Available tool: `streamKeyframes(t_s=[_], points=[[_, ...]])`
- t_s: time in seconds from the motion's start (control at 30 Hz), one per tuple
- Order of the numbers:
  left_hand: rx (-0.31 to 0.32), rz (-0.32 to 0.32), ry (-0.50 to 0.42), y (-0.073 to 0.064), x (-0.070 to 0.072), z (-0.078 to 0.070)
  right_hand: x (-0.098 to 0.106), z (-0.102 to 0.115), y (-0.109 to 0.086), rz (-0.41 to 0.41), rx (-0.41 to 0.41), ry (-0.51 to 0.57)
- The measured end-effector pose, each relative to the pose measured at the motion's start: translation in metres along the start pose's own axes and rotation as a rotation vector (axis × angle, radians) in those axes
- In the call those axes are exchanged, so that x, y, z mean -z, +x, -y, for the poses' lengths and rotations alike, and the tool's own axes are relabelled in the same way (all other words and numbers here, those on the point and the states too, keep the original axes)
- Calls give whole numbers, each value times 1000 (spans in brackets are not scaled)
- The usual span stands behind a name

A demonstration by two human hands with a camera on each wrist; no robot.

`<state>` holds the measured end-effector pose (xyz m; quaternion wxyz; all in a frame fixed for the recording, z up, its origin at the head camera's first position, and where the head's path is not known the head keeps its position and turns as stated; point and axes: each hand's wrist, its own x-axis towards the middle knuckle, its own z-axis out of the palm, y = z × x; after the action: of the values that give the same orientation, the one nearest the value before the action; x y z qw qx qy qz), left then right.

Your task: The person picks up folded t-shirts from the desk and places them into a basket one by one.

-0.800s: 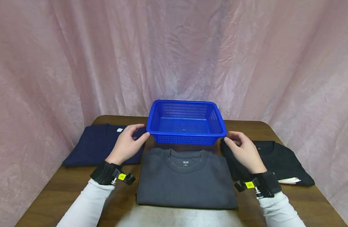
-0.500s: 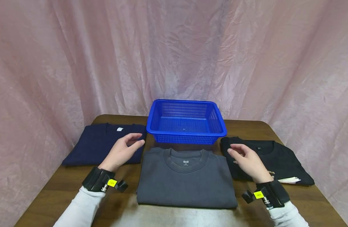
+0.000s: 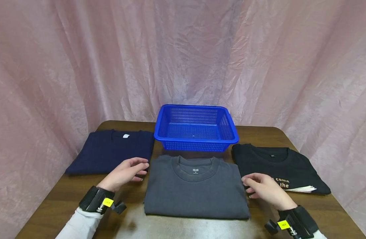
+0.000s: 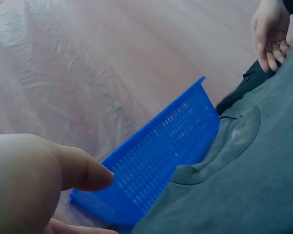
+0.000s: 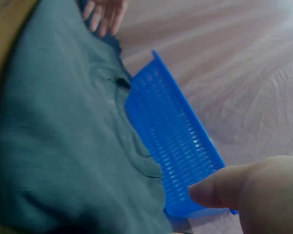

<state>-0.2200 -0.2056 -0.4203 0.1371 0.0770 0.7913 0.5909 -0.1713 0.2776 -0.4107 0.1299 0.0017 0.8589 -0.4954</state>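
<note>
A folded dark grey T-shirt (image 3: pixel 196 192) lies at the front middle of the table, its neckline toward the back. My left hand (image 3: pixel 126 173) hovers beside its left edge, fingers loosely bent and holding nothing. On the opposite side, my right hand (image 3: pixel 267 189) has its fingertips right at the shirt's right edge, with nothing gripped. In the left wrist view, the left thumb (image 4: pixel 83 168) stands out in front of the blue basket (image 4: pixel 161 146). The right wrist view has the right thumb (image 5: pixel 217 187) near the basket and the grey shirt (image 5: pixel 73 131) alongside.
Behind the grey shirt stands the blue plastic basket (image 3: pixel 196 141) with nothing in it. A folded navy shirt (image 3: pixel 111 151) lies at left, and a folded black printed shirt (image 3: pixel 278 166) at right. A pink curtain (image 3: pixel 183 56) hangs behind the wooden table (image 3: pixel 60 199).
Both hands have moved from the basket's front corners back toward the body, down to either side of the grey T-shirt. The basket and shirts have stayed in place.
</note>
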Motion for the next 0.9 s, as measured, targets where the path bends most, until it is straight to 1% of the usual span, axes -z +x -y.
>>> streamKeyframes(t_s=[0.1, 0.17, 0.23, 0.3, 0.4, 0.5, 0.6, 0.67, 0.8, 0.9], points=[[30, 5, 32, -1, -2, 1, -5, -3, -2, 16, -44, -26], [40, 8, 66, -2, -4, 1, -8, -3, -3, 10, -76, -39], [57, 6, 79, -2, -7, 1, -11, -3, -4, 0, -99, -56], [73, 13, 63, -2, -10, 0, -13, -2, -5, -5, -124, -45], [105, 25, -10, -2, -14, 2, -16, -1, -6, 9, -139, 3], [132, 16, -88, 0, -18, 2, -17, 1, -7, 30, -162, 72], [149, -3, -134, 2, -20, 3, -19, 0, -6, 62, -180, 144], [159, -1, -164, 2, -22, 4, -21, -2, -6, 92, -177, 207], [189, 68, -220, 4, -24, 5, -24, -5, -5, 200, -142, 373], [194, 138, -253, 5, -26, 7, -25, -5, -2, 270, -133, 452]])
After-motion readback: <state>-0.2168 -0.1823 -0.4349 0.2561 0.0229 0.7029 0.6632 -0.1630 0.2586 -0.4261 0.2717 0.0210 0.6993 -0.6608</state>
